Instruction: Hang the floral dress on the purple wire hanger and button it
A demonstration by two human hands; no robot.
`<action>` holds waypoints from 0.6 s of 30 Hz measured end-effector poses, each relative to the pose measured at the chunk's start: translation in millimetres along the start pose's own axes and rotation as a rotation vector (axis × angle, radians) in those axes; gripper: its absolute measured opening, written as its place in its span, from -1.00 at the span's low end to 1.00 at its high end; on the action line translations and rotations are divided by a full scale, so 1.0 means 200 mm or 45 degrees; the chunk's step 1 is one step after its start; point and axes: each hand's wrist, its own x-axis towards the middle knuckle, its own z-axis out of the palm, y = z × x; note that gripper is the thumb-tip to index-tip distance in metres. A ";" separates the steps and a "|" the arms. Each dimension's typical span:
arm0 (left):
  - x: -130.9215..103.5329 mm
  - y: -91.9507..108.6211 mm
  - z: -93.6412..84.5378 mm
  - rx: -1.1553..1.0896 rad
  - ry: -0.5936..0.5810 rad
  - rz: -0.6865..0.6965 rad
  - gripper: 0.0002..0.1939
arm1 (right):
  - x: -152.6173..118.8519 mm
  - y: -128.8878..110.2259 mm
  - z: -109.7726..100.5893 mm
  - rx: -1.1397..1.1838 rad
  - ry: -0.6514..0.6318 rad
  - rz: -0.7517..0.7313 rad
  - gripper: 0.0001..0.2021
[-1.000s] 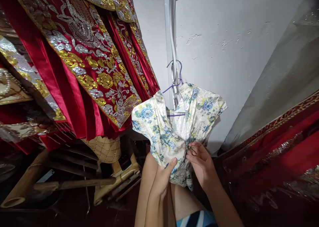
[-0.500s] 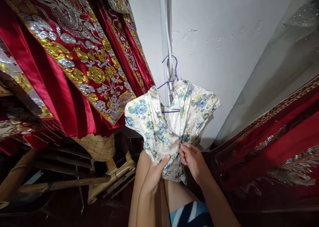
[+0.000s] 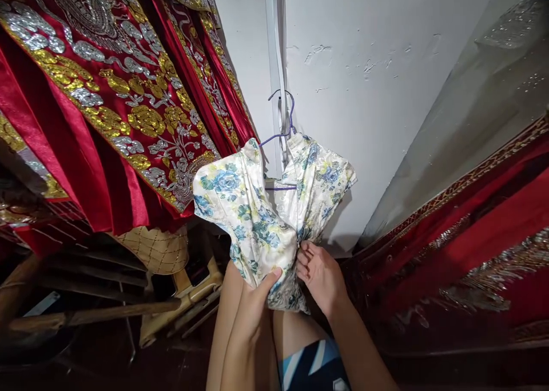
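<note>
A short-sleeved white blouse (image 3: pixel 229 199) with blue and yellow-green flowers hangs on a thin purple hanger (image 3: pixel 274 138), its neck open in a deep V. My left hand (image 3: pixel 257 302) grips the lower front, thumb on top and fingers hidden behind the cloth. At the bottom of the V, my right hand (image 3: pixel 323 274) pinches the front edge between thumb and forefinger, with the other fingers loosely curled. A small dark fastening shows at those fingertips; whether it is a zip pull or a hook I cannot tell. The blouse's hem hangs over my bare knees.
Red satin garments (image 3: pixel 141 116) with gold and silver embroidery hang at left, above a bamboo chair (image 3: pixel 189 288). Behind the hanger, a white metal upright (image 3: pixel 274 42) stands against a scuffed pale wall (image 3: pixel 364 88). More red beaded cloth (image 3: pixel 484 254) under clear plastic lies at right.
The whole view has shifted, so the blouse and hands sit a little farther left. My right hand's lower fingers have loosened slightly while its pinch stays at the V. My left hand keeps its grip.
</note>
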 end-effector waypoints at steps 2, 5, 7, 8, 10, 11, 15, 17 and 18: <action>-0.01 0.00 0.01 0.027 -0.054 -0.003 -0.13 | -0.01 0.01 0.01 -0.274 0.053 -0.154 -0.72; -0.02 0.02 0.03 0.063 -0.119 -0.016 -0.10 | -0.02 0.01 0.02 -0.663 0.040 -0.262 -0.68; -0.01 0.04 0.02 0.095 -0.146 -0.015 -0.09 | -0.01 0.01 0.02 -0.829 0.018 -0.286 -0.65; -0.01 0.04 0.01 0.117 -0.157 -0.015 -0.10 | -0.01 0.00 0.02 -0.870 0.000 -0.284 -0.64; 0.01 0.05 -0.03 0.161 -0.146 -0.003 -0.16 | -0.01 -0.01 0.03 -0.850 -0.034 -0.258 -0.64; 0.02 0.04 -0.05 0.193 -0.113 0.017 -0.20 | -0.01 -0.02 0.03 -0.799 -0.048 -0.233 -0.64; 0.07 -0.01 -0.12 0.463 0.193 0.291 -0.40 | -0.02 -0.05 0.01 -0.660 -0.081 -0.128 -0.69; 0.08 -0.03 -0.12 0.624 0.443 0.564 -0.37 | -0.03 -0.05 0.00 -0.704 -0.095 -0.067 -0.71; 0.07 -0.03 -0.11 0.685 0.544 0.699 -0.35 | -0.03 -0.05 -0.01 -0.722 -0.102 -0.033 -0.73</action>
